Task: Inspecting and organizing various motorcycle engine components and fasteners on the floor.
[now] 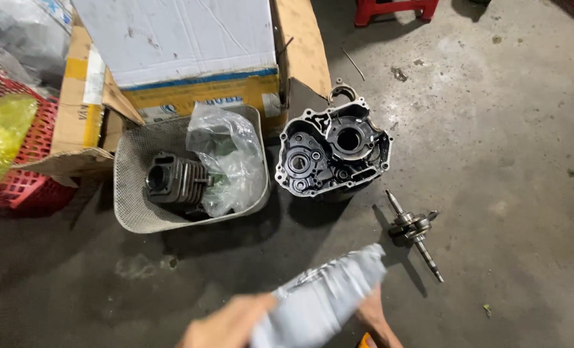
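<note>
My left hand (226, 325) and my right hand (376, 317) both grip a blurred grey-white bottle or packet (326, 296) at the bottom of the head view. Beyond it on the concrete floor lies a black engine crankcase half (332, 154), open side up. A steel crankshaft (416, 232) lies to its right, just past my right hand.
A mesh basket (129, 206) holds a finned engine cylinder (174, 180) and a clear plastic bag (229, 158). Behind stand cardboard boxes (184, 51), a red plastic crate (22, 174) with a yellow bag (3, 132), and a red stool (393, 9) at the back.
</note>
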